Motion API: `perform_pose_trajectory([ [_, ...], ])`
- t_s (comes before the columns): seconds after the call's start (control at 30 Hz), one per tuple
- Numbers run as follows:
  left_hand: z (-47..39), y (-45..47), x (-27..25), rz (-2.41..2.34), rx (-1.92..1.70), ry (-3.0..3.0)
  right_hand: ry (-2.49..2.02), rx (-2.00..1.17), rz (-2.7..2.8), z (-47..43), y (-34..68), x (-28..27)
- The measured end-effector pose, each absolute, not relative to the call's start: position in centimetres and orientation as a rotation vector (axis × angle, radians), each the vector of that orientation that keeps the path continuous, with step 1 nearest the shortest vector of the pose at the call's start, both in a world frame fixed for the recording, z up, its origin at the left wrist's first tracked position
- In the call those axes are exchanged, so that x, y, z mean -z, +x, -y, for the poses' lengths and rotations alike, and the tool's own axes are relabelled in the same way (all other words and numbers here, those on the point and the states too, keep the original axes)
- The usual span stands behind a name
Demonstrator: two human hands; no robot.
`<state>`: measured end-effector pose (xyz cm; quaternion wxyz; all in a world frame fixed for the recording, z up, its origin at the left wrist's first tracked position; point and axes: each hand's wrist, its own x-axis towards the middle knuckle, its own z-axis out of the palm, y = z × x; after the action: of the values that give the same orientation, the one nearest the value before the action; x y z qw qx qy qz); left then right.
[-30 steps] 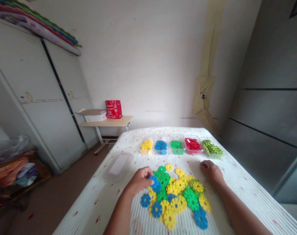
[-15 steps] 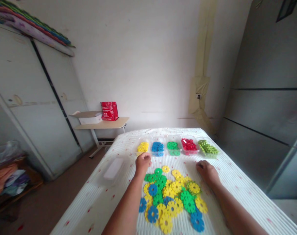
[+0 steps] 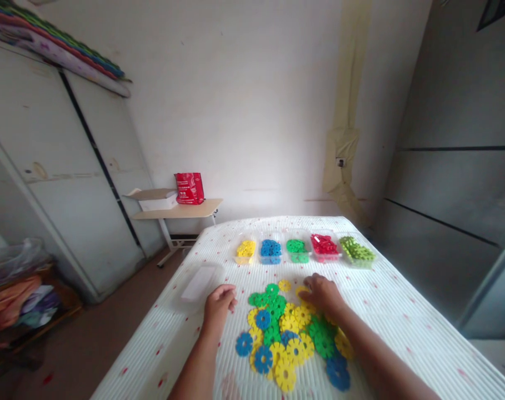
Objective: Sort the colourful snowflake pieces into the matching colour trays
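A loose pile of notched, flower-like plastic discs lies before me, with yellow discs (image 3: 285,374), green discs (image 3: 271,333) and blue discs (image 3: 263,359) partly overlapping. At the pile's far right edge, my right hand (image 3: 324,293) has its fingers bent down on a yellow disc (image 3: 301,290), partly covering it. My left hand (image 3: 219,305) hovers left of the pile, fingers loosely curled and thumb side apart, with nothing visible in it. Beyond the pile stand clear boxes of sorted pieces: a yellow box (image 3: 245,259), a blue box (image 3: 271,259), a green box (image 3: 299,258).
Farther right are a box of red pieces (image 3: 325,256) and a box of light green pieces (image 3: 358,263). A clear plastic lid or tray (image 3: 185,305) lies on the left of the cloth-covered table (image 3: 139,361). A side table (image 3: 194,209) bears a red bag (image 3: 189,189).
My left hand has drawn back from the yellow box, toward me and left. My right hand has moved left from beside the pile onto a yellow disc.
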<state>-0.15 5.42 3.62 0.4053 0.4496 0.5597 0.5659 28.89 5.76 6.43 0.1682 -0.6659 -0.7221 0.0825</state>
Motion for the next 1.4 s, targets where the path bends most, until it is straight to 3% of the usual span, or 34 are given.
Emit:
perform_pose_trajectory([
  [0.7, -5.4, 0.8, -3.7, -1.454, -1.438, 1.113, -1.849, -0.435, 2.185, -9.9, 24.1, -7.1],
  [1.03, -5.5, 0.9, -3.7, -1.481, -1.464, 1.113, -1.752, -0.618, 2.102, -13.0, 20.2, -12.3],
  [1.2, -5.4, 0.7, -3.7, -1.494, -1.454, 1.140, -1.619, -0.496, 1.855, -14.0, 18.2, -14.1],
  [1.4, -5.7, 0.6, -3.0, -1.521, -1.410, 1.223, -1.623, -0.305, 1.838, -11.1, 23.4, -11.7],
])
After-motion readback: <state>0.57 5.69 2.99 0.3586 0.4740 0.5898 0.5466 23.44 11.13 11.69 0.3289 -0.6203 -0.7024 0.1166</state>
